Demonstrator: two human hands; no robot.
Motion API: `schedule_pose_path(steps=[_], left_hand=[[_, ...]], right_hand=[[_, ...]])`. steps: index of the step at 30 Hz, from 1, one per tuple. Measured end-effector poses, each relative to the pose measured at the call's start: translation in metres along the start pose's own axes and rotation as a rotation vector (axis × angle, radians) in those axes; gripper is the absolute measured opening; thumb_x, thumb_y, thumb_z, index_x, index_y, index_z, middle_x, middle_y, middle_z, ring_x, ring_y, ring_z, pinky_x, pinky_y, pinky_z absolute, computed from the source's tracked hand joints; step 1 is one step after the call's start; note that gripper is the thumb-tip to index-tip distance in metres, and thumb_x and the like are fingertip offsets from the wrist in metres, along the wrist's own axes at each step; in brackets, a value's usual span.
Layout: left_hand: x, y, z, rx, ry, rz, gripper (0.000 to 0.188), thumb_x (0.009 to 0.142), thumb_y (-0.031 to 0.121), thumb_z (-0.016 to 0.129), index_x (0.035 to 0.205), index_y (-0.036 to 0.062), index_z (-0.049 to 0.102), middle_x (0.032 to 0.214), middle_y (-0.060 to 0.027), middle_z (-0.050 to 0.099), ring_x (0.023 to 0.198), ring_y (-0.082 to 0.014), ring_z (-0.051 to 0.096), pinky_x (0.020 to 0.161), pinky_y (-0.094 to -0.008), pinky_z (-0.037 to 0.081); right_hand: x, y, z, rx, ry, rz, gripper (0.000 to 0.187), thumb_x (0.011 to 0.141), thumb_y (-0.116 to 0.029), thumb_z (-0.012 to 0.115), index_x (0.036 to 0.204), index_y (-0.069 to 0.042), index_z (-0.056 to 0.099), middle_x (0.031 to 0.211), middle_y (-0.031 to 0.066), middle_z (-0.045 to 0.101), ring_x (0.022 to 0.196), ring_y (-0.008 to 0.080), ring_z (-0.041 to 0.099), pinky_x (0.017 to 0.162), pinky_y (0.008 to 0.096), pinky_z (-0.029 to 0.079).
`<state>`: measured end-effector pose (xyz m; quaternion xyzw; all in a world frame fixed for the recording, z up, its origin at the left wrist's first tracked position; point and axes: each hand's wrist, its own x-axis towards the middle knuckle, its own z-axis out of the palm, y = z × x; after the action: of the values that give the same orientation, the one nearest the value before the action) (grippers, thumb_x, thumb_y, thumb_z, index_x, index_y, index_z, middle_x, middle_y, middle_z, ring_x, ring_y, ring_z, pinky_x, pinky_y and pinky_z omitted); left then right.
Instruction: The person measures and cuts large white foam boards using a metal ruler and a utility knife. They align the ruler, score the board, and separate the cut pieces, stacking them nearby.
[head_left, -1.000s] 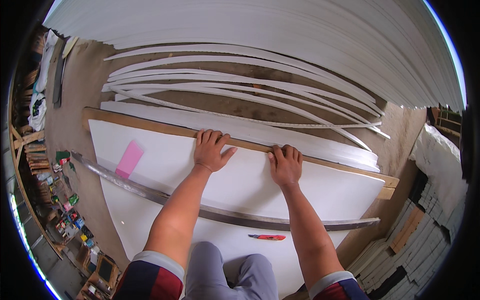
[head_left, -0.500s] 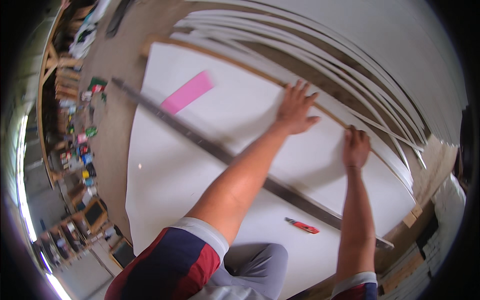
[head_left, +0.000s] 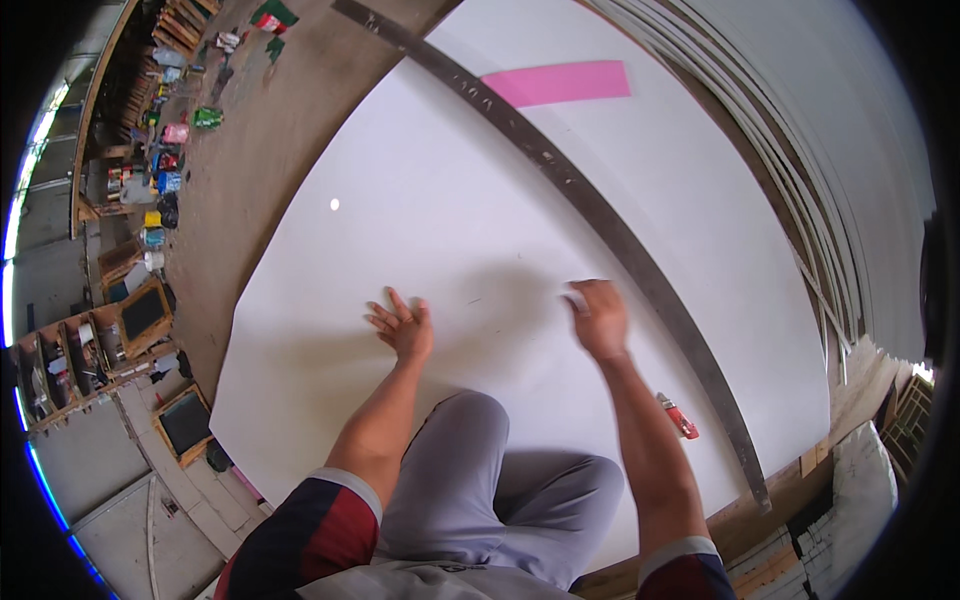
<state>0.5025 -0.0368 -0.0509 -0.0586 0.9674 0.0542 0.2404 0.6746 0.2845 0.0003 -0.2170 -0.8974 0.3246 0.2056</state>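
A large white sheet (head_left: 420, 170) lies under me, and my grey-trousered legs rest on its near part. My left hand (head_left: 400, 325) is over the sheet's middle, fingers spread, holding nothing; its shadow falls beside it. My right hand (head_left: 600, 318) hovers above the sheet left of the long metal straightedge (head_left: 600, 212), its fingers bent and thumb apart, with nothing visible in them. That straightedge runs diagonally from far left to near right. Between my right forearm and the straightedge lies a red utility knife (head_left: 678, 416). A pink strip (head_left: 560, 83) lies on the sheet beyond the straightedge.
Long white strips (head_left: 770, 130) lie along the sheet's right side. At the left, cans and bags (head_left: 165, 180) crowd the floor by wooden shelving (head_left: 75, 360). A dark-panelled wooden frame (head_left: 185, 425) lies near the sheet's left corner. White wrapped material (head_left: 868, 475) is at the right.
Both hands have left the sheet's far edge and come back nearer me, to the left of the straightedge. My view has turned, shifting the whole scene. The knife still lies beside the straightedge.
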Motion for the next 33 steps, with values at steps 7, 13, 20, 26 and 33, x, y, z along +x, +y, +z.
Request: schedule_pose_path(steps=[7, 13, 20, 26, 33], left_hand=[[0.012, 0.004, -0.022, 0.006, -0.340, -0.043, 0.124, 0.091, 0.089, 0.049, 0.169, 0.0271, -0.026, 0.165, -0.0271, -0.045, 0.151, -0.0537, -0.041, 0.124, -0.0718, -0.012], [0.007, 0.007, -0.022, -0.013, -0.364, -0.008, 0.124, 0.093, 0.087, 0.049, 0.168, 0.0252, -0.028, 0.164, -0.0298, -0.045, 0.149, -0.0552, -0.042, 0.123, -0.0719, -0.013], [0.008, 0.009, -0.026, 0.006, -0.416, -0.015, 0.123, 0.093, 0.088, 0.045, 0.167, 0.0248, -0.030, 0.163, -0.0292, -0.047, 0.148, -0.0551, -0.045, 0.124, -0.0707, -0.015], [0.002, 0.013, -0.030, -0.020, -0.341, 0.012, 0.122, 0.094, 0.084, 0.050, 0.170, 0.0194, -0.021, 0.167, -0.0335, -0.037, 0.152, -0.0600, -0.035, 0.122, -0.0764, -0.006], [0.001, 0.013, -0.031, -0.014, -0.394, -0.025, 0.122, 0.095, 0.085, 0.047, 0.167, 0.0232, -0.030, 0.163, -0.0296, -0.046, 0.148, -0.0551, -0.045, 0.124, -0.0710, -0.015]], right_hand=[[-0.001, -0.073, 0.124, -0.025, -0.272, -0.095, 0.013, 0.082, -0.021, 0.084, 0.092, -0.017, 0.075, 0.095, -0.0028, 0.068, 0.094, 0.0230, 0.063, 0.081, 0.0414, 0.051], [0.005, -0.078, 0.134, -0.186, -0.309, -0.155, 0.011, 0.085, -0.018, 0.079, 0.085, -0.015, 0.069, 0.089, -0.0007, 0.063, 0.088, 0.0236, 0.060, 0.075, 0.0417, 0.045], [-0.009, -0.057, 0.093, -0.086, -0.349, -0.196, 0.012, 0.089, -0.011, 0.075, 0.088, -0.011, 0.063, 0.086, 0.0055, 0.065, 0.083, 0.0289, 0.063, 0.075, 0.0441, 0.051], [-0.049, -0.043, 0.076, -0.056, -0.415, -0.281, 0.016, 0.085, -0.011, 0.082, 0.094, -0.010, 0.068, 0.087, 0.0059, 0.068, 0.083, 0.0281, 0.067, 0.074, 0.0427, 0.056], [-0.059, -0.038, 0.095, -0.159, -0.356, -0.395, 0.008, 0.089, -0.015, 0.073, 0.096, -0.015, 0.069, 0.090, 0.0025, 0.065, 0.087, 0.0230, 0.065, 0.072, 0.0387, 0.054]])
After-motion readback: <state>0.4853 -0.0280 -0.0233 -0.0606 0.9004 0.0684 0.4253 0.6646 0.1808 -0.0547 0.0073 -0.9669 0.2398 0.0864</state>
